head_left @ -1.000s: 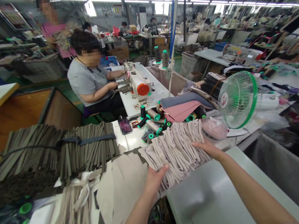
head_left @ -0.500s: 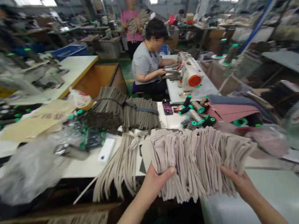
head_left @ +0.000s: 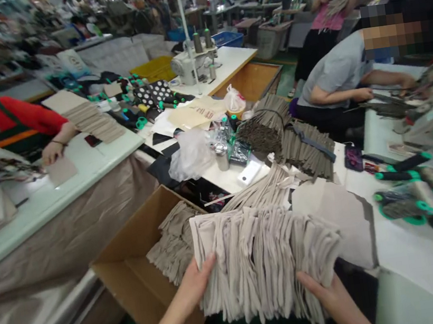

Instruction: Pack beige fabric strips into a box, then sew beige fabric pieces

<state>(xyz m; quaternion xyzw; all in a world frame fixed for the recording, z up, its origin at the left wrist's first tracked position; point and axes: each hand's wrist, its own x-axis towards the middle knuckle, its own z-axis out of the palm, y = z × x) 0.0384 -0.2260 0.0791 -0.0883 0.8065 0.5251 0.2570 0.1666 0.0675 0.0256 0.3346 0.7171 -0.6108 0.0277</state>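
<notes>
I carry a thick stack of beige folded fabric strips (head_left: pixel 265 259) in front of me, gripped from both ends. My left hand (head_left: pixel 195 284) clasps its left end, thumb on top. My right hand (head_left: pixel 325 294) cups the lower right end from beneath. The stack hangs just right of an open cardboard box (head_left: pixel 135 271) that holds more beige strips (head_left: pixel 173 242).
A white table (head_left: pixel 416 258) on the right bears flat beige pieces (head_left: pixel 338 209), thread spools (head_left: pixel 416 194) and dark strip bundles (head_left: pixel 302 143). A seated person in grey (head_left: pixel 337 77) sews at the right. A person in red (head_left: pixel 16 124) works at the left draped table (head_left: pixel 56 188).
I have lifted the stack off the table and swung it leftward. The view turned left, bringing the cardboard box and the person in red into sight.
</notes>
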